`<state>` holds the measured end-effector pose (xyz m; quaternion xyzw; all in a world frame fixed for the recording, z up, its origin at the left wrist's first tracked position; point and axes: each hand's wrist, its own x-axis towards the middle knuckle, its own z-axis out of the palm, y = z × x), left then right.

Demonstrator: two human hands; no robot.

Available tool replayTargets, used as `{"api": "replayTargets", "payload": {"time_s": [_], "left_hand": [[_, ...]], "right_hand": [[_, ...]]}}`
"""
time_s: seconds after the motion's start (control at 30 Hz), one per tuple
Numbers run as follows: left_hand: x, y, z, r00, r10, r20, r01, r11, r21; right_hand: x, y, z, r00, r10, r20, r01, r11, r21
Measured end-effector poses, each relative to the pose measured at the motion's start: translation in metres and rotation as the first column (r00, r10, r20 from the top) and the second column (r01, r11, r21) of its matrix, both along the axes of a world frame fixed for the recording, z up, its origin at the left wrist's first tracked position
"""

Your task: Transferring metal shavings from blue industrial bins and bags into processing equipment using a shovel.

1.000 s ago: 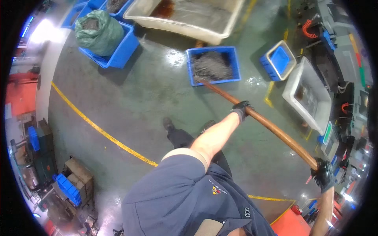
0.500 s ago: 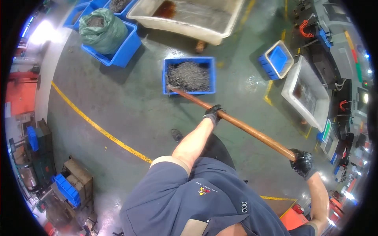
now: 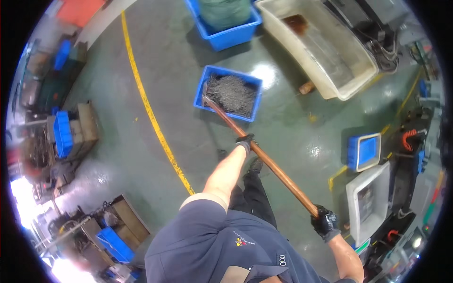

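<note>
The wooden-handled tool's (image 3: 284, 179) butt end is hidden in the clenched right hand (image 3: 324, 222); its small metal head, hard to make out, sits at the left end of the blue crate (image 3: 257, 100) of grey shavings (image 3: 232, 95). The left hand (image 3: 245, 140), arm outstretched, grips farther forward. Floor (image 3: 281, 106) separates crate and tub (image 3: 309, 67).

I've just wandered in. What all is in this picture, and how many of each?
Blue bin: one, blue, upper centre
Shavings: one heap, grey, in that bin
Long-handled tool: one, brown, slanting from the bin toward lower right
Tub: one, blue, top centre
Sack: one, green, in the tub
Large trough: one, off-white, upper right
Small trough: one, whitish, right
Crate: one, blue, above the small trough
Trays: at least three, blue, left
Floor line: several, yellow
Edge clutter: blurred, uncountable
Shirt: one, dark grey-blue, bottom centre
Left hand: one, black-gloved, gripping mid-handle
Right hand: one, black-gloved, gripping the handle's end
</note>
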<state>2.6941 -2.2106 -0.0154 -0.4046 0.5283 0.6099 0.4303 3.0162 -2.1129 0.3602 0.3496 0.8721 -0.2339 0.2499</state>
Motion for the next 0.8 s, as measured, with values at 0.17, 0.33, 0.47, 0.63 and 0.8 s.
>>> {"api": "replayTargets", "payload": {"time_s": [0.17, 0.33, 0.47, 0.63, 0.8], "left_hand": [[-0.057, -0.047, 0.011, 0.987, -0.040, 0.158, -0.007, 0.959, 0.285], [-0.067, -0.142, 0.011, 0.914, 0.285, 0.289, -0.379, 0.855, 0.355], [-0.092, -0.218, -0.018, 0.973, 0.084, 0.214, -0.150, 0.937, 0.314], [-0.184, -0.297, -0.047, 0.969, 0.226, 0.098, -0.244, 0.931, 0.272], [-0.316, -0.317, 0.074, 0.963, 0.230, -0.138, -0.209, 0.966, 0.151]], "right_hand": [[-0.044, 0.011, -0.080, 0.998, -0.037, -0.053, 0.036, 0.999, -0.021], [-0.109, -0.008, -0.138, 0.941, -0.332, -0.072, 0.283, 0.883, -0.374], [-0.200, -0.039, -0.138, 0.849, -0.526, 0.046, 0.461, 0.696, -0.550], [-0.319, -0.093, -0.157, 0.814, -0.577, 0.070, 0.496, 0.627, -0.601], [-0.465, -0.134, -0.138, 0.686, -0.712, 0.147, 0.597, 0.437, -0.673]]}}
